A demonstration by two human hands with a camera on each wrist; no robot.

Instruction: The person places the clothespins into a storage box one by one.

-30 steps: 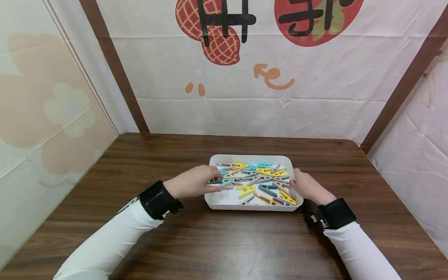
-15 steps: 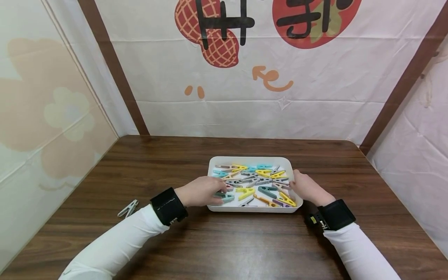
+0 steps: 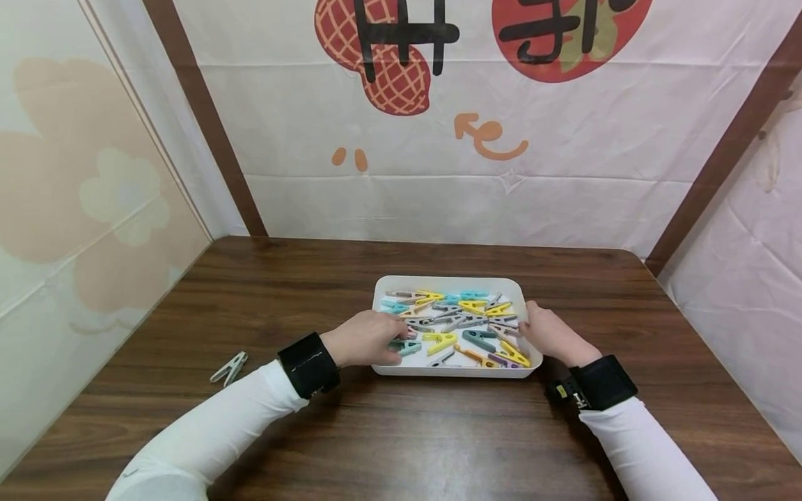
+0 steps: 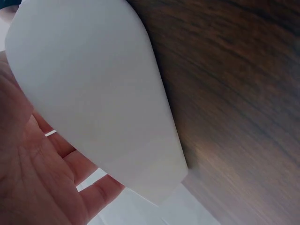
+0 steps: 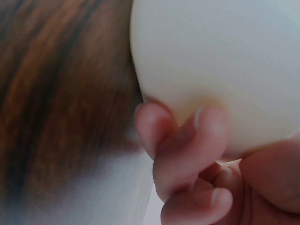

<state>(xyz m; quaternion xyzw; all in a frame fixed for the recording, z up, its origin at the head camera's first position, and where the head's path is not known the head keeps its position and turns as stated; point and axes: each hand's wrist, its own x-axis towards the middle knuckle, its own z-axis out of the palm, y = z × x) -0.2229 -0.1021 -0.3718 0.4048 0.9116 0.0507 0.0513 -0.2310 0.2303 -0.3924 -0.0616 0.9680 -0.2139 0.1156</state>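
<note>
A white tray (image 3: pixel 451 371) holds several loose clothespins, among them a yellow clothespin (image 3: pixel 441 342), a dark teal clothespin (image 3: pixel 480 339) and an orange clothespin (image 3: pixel 477 358). My left hand (image 3: pixel 368 339) reaches over the tray's left wall, thumb and fingers apart around a light teal clothespin (image 3: pixel 410 348); whether it touches that one is unclear. In the left wrist view, the tray's outer wall (image 4: pixel 98 93) hides much of the fingers (image 4: pixel 101 192). At the tray's right end my right hand (image 3: pixel 554 335) grips the rim, its curled fingers (image 5: pixel 192 150) against the outer wall.
A pale grey clothespin (image 3: pixel 229 368) lies alone on the brown wooden table (image 3: pixel 401 431), left of the tray and beside my left sleeve. Behind the table hangs a printed white cloth (image 3: pixel 438 209), with further cloth walls at both sides.
My left hand has moved right and toward me, and the light teal clothespin has shifted toward the tray's near side. The grey clothespin on the table is uncovered. My right hand stays put.
</note>
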